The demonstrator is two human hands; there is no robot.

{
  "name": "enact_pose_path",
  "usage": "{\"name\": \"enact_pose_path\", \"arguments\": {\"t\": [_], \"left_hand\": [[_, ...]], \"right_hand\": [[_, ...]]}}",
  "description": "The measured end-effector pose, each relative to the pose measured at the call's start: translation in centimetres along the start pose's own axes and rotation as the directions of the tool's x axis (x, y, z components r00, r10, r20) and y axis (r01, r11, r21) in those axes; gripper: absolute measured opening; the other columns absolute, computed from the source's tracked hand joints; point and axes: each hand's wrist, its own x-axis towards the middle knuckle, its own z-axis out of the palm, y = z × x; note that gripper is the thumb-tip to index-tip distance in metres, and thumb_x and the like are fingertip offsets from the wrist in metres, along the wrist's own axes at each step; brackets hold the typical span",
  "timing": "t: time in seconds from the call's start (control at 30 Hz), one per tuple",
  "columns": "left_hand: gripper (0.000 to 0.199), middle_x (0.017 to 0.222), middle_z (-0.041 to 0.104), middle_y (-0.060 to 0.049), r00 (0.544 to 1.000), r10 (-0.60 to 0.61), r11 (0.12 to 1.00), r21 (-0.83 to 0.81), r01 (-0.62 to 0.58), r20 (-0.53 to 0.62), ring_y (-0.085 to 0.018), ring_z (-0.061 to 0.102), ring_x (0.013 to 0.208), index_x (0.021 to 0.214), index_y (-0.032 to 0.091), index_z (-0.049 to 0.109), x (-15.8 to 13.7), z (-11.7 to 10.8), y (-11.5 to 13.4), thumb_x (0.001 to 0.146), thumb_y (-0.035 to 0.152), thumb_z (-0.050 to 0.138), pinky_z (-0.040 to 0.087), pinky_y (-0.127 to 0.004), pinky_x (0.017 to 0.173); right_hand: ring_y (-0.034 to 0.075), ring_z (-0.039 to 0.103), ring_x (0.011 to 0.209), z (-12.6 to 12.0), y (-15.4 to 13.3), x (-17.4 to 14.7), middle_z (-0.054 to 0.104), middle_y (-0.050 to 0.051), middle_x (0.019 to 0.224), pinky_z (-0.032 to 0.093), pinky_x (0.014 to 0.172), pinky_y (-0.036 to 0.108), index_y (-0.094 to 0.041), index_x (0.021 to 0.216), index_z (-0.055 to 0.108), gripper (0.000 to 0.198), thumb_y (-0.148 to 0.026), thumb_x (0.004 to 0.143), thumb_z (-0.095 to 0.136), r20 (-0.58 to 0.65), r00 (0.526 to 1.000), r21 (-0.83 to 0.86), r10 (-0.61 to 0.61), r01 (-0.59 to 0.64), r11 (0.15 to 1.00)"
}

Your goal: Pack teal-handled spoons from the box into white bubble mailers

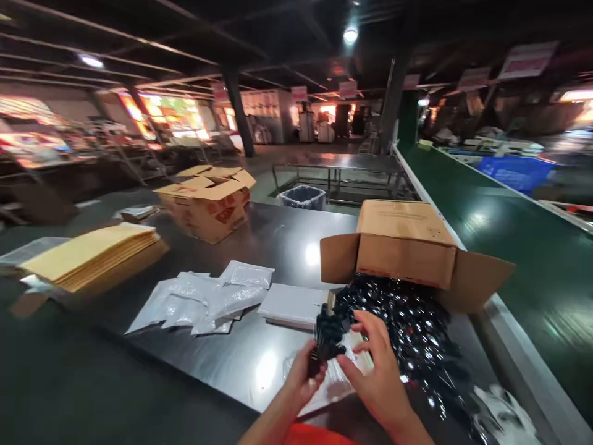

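I am holding a small black plastic part [327, 339] just in front of the tipped cardboard box [407, 247]; my left hand [303, 377] is pinching its lower end, fingers closed around it; my right hand [377, 364] is resting fingers half-spread and loosely curled on the clear plastic bag [324, 386] beneath, thumb reaching toward the part; I am judging the part light, stiff, a bit slick and glossy, best gripped by its narrow ends; the bag is looking thin, floppy, slippery, so taking it at the mouth edge seems best; a glossy black pile of parts [412, 327] is spilling out of the box; white pouches [204, 300] are lying left of the box; yellow mailers [92, 253] are lying further left.
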Motion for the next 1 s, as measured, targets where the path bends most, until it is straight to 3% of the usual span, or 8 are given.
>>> {"name": "enact_pose_path", "arguments": {"t": [0.17,0.4,0.57,0.67,0.77,0.83,0.9,1.0], "left_hand": [[0.026,0.050,0.055,0.001,0.998,0.027,1.000,0.016,-0.026,-0.051,-0.006,0.045,0.033,0.070,0.013,0.055,-1.9,0.5,1.8,0.095,0.014,0.048,0.032,-0.012,0.029],[0.025,0.051,0.057,-0.001,0.991,0.003,1.000,0.015,-0.001,-0.130,-0.006,0.049,0.036,0.077,0.011,0.055,-2.9,0.6,1.2,0.098,0.017,0.044,0.036,-0.012,0.031],[0.016,0.055,0.062,-0.002,0.990,-0.009,0.999,0.032,0.013,-0.139,-0.008,0.051,0.036,0.082,0.011,0.058,-2.5,0.4,0.8,0.096,0.014,0.049,0.042,-0.016,0.032],[0.020,0.051,0.061,-0.002,0.986,-0.016,0.999,0.027,0.021,-0.163,-0.010,0.053,0.037,0.078,0.011,0.056,-2.6,0.5,0.4,0.096,0.014,0.048,0.044,-0.017,0.034],[0.025,0.049,0.058,-0.001,0.983,-0.035,0.999,0.012,0.037,-0.183,-0.009,0.051,0.036,0.075,0.012,0.054,-3.0,0.7,0.0,0.098,0.016,0.045,0.042,-0.016,0.034],[0.024,0.049,0.058,0.000,0.980,-0.033,0.999,0.011,0.036,-0.198,-0.008,0.051,0.035,0.076,0.012,0.055,-3.2,0.8,0.0,0.098,0.016,0.046,0.042,-0.015,0.033],[0.023,0.050,0.059,0.000,0.979,-0.015,1.000,0.016,0.018,-0.201,-0.009,0.051,0.035,0.076,0.012,0.055,-3.5,0.8,0.0,0.097,0.015,0.047,0.042,-0.015,0.033],[0.021,0.050,0.058,0.000,0.983,0.010,1.000,0.023,-0.005,-0.185,-0.009,0.053,0.036,0.076,0.013,0.055,-3.5,0.6,0.1,0.096,0.013,0.048,0.043,-0.015,0.033]], "right_hand": [[0.015,0.062,0.080,1.3,-1.3,-0.4,0.061,0.004,0.102,0.057,0.068,0.025,-0.025,0.112,0.058,0.025,-0.023,0.088,0.065,-0.099,0.985,0.045,-0.144,0.149,0.988],[0.018,0.062,0.092,1.8,-1.5,-1.0,0.056,0.007,0.106,0.057,0.076,0.029,-0.024,0.112,0.058,0.026,-0.014,0.089,0.060,-0.184,0.968,0.003,-0.172,0.176,0.984],[0.016,0.060,0.084,1.4,-2.3,-0.9,0.051,0.005,0.098,0.055,0.071,0.028,-0.022,0.087,0.057,0.008,-0.016,0.086,0.063,-0.204,0.960,0.004,-0.190,0.194,0.981],[0.016,0.057,0.081,1.6,-2.5,-1.0,0.052,0.003,0.088,0.052,0.069,0.027,-0.022,0.080,0.048,0.015,-0.008,0.085,0.053,-0.223,0.957,0.032,-0.185,0.197,0.980],[0.015,0.058,0.083,1.7,-2.2,-1.2,0.054,0.003,0.086,0.052,0.070,0.026,-0.022,0.088,0.046,0.018,-0.005,0.086,0.044,-0.220,0.961,0.076,-0.164,0.185,0.980],[0.017,0.061,0.094,1.7,-1.8,-1.3,0.059,0.008,0.102,0.054,0.073,0.027,-0.021,0.102,0.049,0.023,-0.006,0.088,0.041,-0.192,0.974,0.062,-0.116,0.130,0.990],[0.019,0.062,0.105,1.4,-1.6,-1.3,0.059,0.012,0.119,0.056,0.077,0.028,-0.021,0.120,0.048,0.035,-0.007,0.088,0.040,-0.124,0.990,0.025,-0.066,0.069,0.997],[0.019,0.063,0.108,0.9,-1.5,-1.1,0.064,0.010,0.119,0.056,0.088,0.032,-0.021,0.126,0.050,0.040,-0.008,0.089,0.040,0.015,0.996,0.016,-0.085,0.085,0.996]]}}
